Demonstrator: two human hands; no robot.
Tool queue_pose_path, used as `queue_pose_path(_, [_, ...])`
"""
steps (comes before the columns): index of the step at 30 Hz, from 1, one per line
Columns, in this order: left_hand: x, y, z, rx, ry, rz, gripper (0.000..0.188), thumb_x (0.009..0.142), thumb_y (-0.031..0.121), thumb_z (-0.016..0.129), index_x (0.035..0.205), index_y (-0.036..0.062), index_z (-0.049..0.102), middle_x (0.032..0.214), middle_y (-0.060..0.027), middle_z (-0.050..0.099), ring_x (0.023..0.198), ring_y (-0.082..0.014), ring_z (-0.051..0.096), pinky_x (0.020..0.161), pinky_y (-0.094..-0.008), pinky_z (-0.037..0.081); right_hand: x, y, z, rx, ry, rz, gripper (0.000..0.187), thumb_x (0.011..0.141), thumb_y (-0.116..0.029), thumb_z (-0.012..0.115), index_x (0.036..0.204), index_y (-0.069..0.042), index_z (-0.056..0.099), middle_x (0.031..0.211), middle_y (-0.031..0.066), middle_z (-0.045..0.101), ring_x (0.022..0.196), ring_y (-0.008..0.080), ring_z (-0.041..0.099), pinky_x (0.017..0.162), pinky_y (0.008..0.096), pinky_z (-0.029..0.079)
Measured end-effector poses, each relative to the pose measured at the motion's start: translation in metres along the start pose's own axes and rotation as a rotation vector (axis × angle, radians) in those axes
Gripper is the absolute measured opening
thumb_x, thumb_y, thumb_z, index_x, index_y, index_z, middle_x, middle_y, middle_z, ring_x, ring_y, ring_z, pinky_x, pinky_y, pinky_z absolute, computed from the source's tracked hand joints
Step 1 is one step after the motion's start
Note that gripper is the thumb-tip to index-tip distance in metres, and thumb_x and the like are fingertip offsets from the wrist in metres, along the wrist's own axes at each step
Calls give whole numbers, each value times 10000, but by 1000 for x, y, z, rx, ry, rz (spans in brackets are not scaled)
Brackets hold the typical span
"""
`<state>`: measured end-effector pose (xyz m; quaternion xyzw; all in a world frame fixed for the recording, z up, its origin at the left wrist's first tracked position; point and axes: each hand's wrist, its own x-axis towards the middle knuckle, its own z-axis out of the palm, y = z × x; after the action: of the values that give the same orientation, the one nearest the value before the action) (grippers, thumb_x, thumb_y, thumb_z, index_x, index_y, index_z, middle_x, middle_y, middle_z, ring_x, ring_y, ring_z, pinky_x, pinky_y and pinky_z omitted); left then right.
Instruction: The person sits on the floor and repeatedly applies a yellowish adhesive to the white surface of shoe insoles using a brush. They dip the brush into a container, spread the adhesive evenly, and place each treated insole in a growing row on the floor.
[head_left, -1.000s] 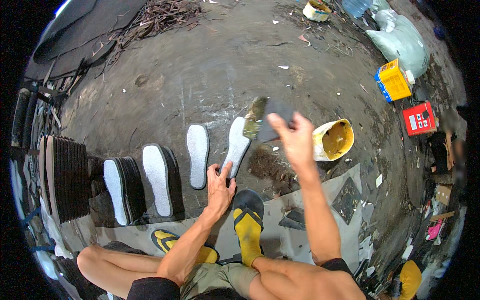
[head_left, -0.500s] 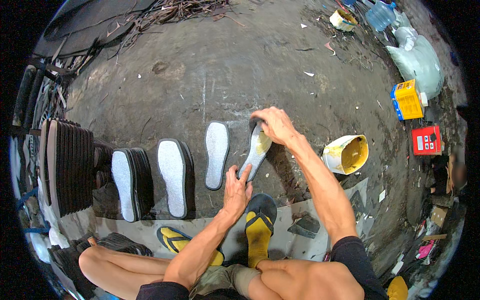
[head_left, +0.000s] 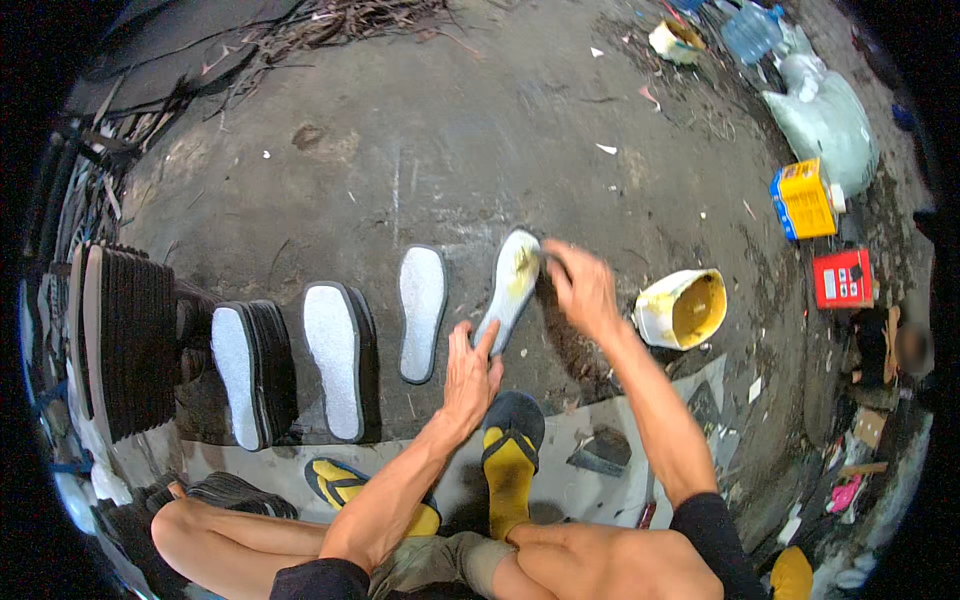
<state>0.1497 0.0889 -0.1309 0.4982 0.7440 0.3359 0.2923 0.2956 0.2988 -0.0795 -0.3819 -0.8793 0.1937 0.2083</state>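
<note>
A grey-topped shoe sole [head_left: 506, 290] lies tilted on the ground before me, with yellowish glue smeared over its upper part. My left hand [head_left: 472, 378] rests at its lower end, fingers stretched apart, one fingertip pressing on the sole. Just beside the upper right edge is my right hand [head_left: 585, 290], its fingers closed round a small dark flat scrap [head_left: 550, 258] that is mostly hidden and blurred. Left of this sole lies a second grey sole [head_left: 422, 312]. To the right stands a white tub [head_left: 658, 310] with yellow glue inside.
Farther left are two stacks of grey-topped soles [head_left: 334, 360] [head_left: 236, 375] and a tall stack of dark soles [head_left: 130, 340]. At right sit a red box [head_left: 842, 279], a yellow-blue can [head_left: 803, 200] and a pale sack [head_left: 830, 135]. My sandalled foot [head_left: 512, 460] is close below the sole.
My right hand has moved from over the sole's upper end to its right side, uncovering the glue smear. The sole's upper end, curled up before, now lies flat. My left hand keeps its place.
</note>
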Motion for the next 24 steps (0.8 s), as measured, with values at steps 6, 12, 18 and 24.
queue_pose_path(6, [18, -2, 3, -17, 28, 68, 759, 854, -36, 803, 1574, 96, 605, 1509, -350, 501, 1370, -523, 547, 1157, -537, 498, 71, 61, 25, -13, -179, -22, 307, 1039, -144, 703, 1344, -146, 744, 1173, 200, 807, 1069, 433, 759, 904, 522, 611])
queue_pose_path(12, [28, -24, -23, -109, -93, 63, 794, 779, -162, 559, 1552, 14, 616, 1508, -324, 596, 1419, -519, 573, 1249, -504, 469, -66, -22, 35, -6, -66, -60, 402, 953, -90, 755, 1354, -109, 736, 1213, 135, 806, 1044, 372, 767, 903, 511, 636])
queue_pose_path(18, [28, -13, -24, -77, -84, 75, 724, 812, -66, 741, 1525, -26, 619, 1460, -288, 615, 1370, -488, 597, 1202, -501, 497, -32, -66, -9, 200, -143, 349, 316, 1014, -128, 701, 1319, -66, 754, 1141, 220, 808, 1050, 438, 785, 909, 533, 623])
queue_pose_path(24, [18, -2, -2, -24, 101, 69, 744, 826, 31, 890, 1516, -13, 617, 1429, -253, 609, 1306, -443, 600, 1134, -504, 515, 70, -11, 39, -165, -37, -148, 226, 1009, -196, 623, 1129, -98, 788, 965, 209, 792, 958, 445, 783, 809, 561, 619])
